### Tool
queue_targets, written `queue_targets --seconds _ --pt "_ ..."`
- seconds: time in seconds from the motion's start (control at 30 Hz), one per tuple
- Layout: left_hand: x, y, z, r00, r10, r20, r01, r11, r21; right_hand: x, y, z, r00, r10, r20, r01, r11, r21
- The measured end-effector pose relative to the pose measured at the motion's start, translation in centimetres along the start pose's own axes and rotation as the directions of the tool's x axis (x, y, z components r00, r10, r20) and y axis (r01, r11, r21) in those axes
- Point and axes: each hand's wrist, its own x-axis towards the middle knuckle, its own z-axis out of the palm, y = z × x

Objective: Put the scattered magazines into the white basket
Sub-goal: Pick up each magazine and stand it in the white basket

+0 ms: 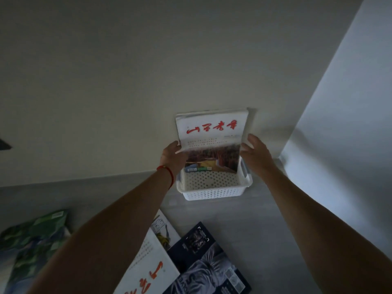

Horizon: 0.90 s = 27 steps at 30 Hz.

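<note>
Both hands clamp one magazine by its side edges: left hand (172, 154) curled round the left edge, right hand (255, 152) pressed to the right edge, each closed on the paper.

Item 1. White-covered magazine with red brush lettering (212, 141): held upright and leaning back toward the wall, lower edge already inside the white basket. Two-sided hold judged to keep the limp pages from bowing while it is stood on end. Appears to be the front copy of a thin stack; how many copies stand behind it cannot be made out.

Item 2. White basket (214, 193): perforated plastic, on the grey floor against the pale wall; landmark for all below. Its front half shows bare perforated floor. Small coloured spines or packs low at the back, behind the held cover, are too blurred to identify.

Item 3. Second white magazine with red lettering (148, 270): on the floor in front of the basket, toward the wearer; partly covered by the left forearm and cut off by the frame.

Item 4. Dark magazine with pale printed figure (209, 264): just right of item 3, overlapping it; title unreadable.

Item 5. Illustrated sheet (164, 230): between item 3 and the basket, mostly hidden.

Item 6. Green patterned magazine (36, 236): far left of the basket, cut off.

Judgement: several pieces not yet collected
</note>
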Motion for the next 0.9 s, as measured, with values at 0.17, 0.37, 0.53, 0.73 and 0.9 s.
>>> queue_targets --seconds 0.17,0.37,0.53,0.73,0.9 --pt "-3.0 -2.0 -3.4 0.998 0.049 -0.044 -0.042 0.989 0.139 -4.9 0.4 2.0 0.995 -0.086 -0.041 0.079 0.985 -0.154" --pt "-12.1 -10.4 -11.8 0.987 0.146 0.074 -0.162 0.827 0.539 -17.7 2.2 10.8 0.985 -0.161 0.059 0.170 0.959 -0.227" --pt "-18.2 -17.5 -17.3 0.979 0.064 0.193 -0.173 0.757 0.631 -27.5 5.0 19.8 0.977 0.038 0.210 0.084 0.836 -0.543" --pt "-20.3 -21.7 -20.6 0.859 -0.051 0.509 -0.407 0.534 0.741 -31.4 4.9 24.2 0.993 0.094 0.071 -0.025 0.756 -0.654" --pt "-19.7 -19.0 -19.8 0.887 0.050 0.459 -0.401 0.578 0.711 -31.2 2.4 24.1 0.997 0.065 0.040 -0.042 0.905 -0.424"
